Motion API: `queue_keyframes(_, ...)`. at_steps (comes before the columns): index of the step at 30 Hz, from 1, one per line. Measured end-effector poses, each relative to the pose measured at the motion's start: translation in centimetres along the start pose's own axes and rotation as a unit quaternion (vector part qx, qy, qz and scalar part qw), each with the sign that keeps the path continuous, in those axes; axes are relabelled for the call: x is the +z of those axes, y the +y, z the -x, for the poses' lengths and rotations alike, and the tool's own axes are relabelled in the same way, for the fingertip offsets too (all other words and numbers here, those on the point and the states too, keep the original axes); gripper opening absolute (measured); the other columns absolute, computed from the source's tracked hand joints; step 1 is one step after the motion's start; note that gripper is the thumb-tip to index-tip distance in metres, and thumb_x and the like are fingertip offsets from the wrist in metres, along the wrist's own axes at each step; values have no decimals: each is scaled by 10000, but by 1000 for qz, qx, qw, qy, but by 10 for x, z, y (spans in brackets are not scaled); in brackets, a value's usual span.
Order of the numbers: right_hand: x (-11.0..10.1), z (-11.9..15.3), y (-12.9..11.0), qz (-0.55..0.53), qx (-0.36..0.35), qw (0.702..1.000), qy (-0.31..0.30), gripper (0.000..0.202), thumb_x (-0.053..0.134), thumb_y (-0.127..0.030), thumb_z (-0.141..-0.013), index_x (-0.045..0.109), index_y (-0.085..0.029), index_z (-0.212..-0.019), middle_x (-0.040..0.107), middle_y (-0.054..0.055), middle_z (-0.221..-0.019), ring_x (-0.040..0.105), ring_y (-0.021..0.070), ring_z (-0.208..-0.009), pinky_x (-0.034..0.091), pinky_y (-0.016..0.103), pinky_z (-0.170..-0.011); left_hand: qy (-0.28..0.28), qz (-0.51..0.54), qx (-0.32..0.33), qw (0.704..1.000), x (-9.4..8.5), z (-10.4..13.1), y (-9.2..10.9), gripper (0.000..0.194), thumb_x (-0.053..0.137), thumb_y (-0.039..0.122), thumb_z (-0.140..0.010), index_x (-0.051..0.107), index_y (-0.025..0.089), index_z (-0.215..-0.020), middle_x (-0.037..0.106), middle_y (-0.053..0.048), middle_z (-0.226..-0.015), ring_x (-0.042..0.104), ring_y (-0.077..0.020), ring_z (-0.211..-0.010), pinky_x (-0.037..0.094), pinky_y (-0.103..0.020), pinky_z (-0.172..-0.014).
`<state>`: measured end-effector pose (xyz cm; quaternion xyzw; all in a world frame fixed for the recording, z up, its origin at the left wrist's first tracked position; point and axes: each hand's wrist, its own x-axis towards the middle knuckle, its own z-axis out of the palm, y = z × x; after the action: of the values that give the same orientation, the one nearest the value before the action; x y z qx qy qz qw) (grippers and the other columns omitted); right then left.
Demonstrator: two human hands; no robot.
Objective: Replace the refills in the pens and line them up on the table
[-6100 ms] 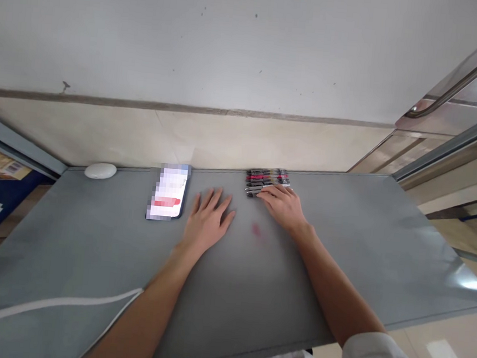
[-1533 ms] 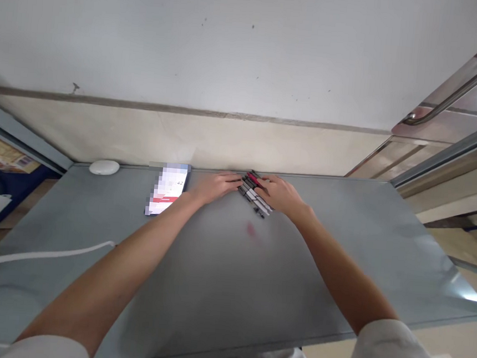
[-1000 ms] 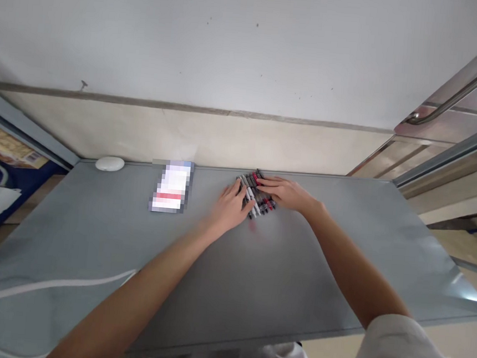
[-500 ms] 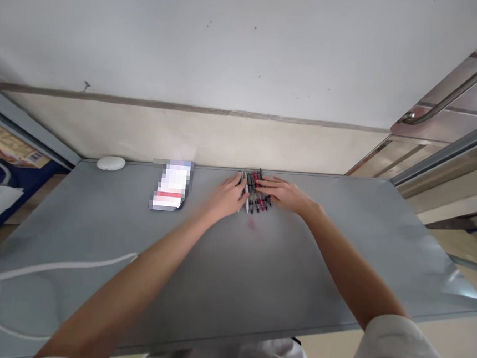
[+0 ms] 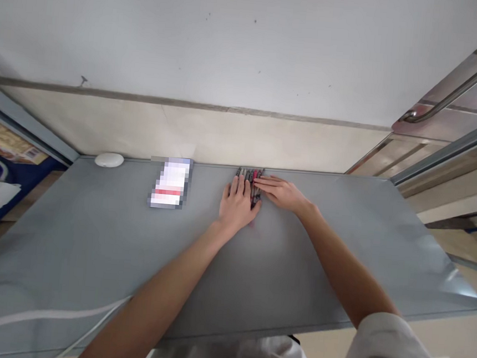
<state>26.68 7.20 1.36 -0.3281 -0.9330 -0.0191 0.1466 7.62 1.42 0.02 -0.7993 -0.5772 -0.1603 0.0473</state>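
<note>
Several pens (image 5: 255, 187), mostly dark with one showing red, lie side by side on the grey table (image 5: 292, 273) close to the wall. My left hand (image 5: 236, 204) rests flat across them, fingers spread and pointing toward the wall, its thumb at their right near end. At the right side of the row, my right hand (image 5: 282, 194) has its fingers stretched out, with the tips touching the outermost pens. Much of the row is hidden beneath my left hand.
A phone (image 5: 170, 183) with a lit, blurred screen lies left of the pens. Farther left is a white oval object (image 5: 109, 160). A white cable (image 5: 47, 314) runs across the table's near left. The wall (image 5: 209, 134) bounds the far edge.
My left hand has moved from the left side of the pens to lie over them. The row sits slightly farther left and closer together. My right hand stays at its right side.
</note>
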Motion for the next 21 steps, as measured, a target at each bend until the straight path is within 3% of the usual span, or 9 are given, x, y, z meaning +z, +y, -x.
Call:
queue_keyframes(8, 0, -9, 16, 33, -3, 999, 21, 389, 393, -282, -990, 547, -305, -1346, 580, 5, -1384, 567, 199, -1259, 416, 412, -1120, -46, 20, 133, 990, -3, -15, -57, 677, 385, 458, -936, 389, 2, -1436, 340, -207, -1534, 276, -304, -1443, 240, -403, -1183)
queue_keyframes(15, 19, -19, -3, 67, 34, 993, 86, 337, 419, -276, -983, 658, -314, -1217, 668, -5, -1270, 660, 181, -1051, 468, 352, -1012, -121, 44, 222, 966, -21, -36, -109, 684, 380, 487, -933, 311, 114, -1502, 320, -102, -1562, 239, -243, -1461, 207, -371, -1197)
queue_keyframes(18, 22, -22, -12, 63, 42, 991, 108, 310, 469, -263, -965, 670, -319, -1194, 695, 16, -1219, 643, 186, -1068, 464, 356, -986, -154, 26, 231, 961, -29, -38, -113, 670, 363, 518, -937, 324, 161, -1503, 303, -68, -1572, 207, -251, -1470, 175, -394, -1202)
queue_keyframes(21, 24, -26, -19, 68, 51, 989, 121, 294, 477, -258, -960, 690, -295, -1159, 720, 32, -1158, 648, 184, -1052, 453, 352, -998, -133, 8, 183, 974, -28, -33, -98, 729, 323, 595, -938, 313, 141, -1508, 308, -93, -1569, 214, -306, -1464, 186, -448, -1189)
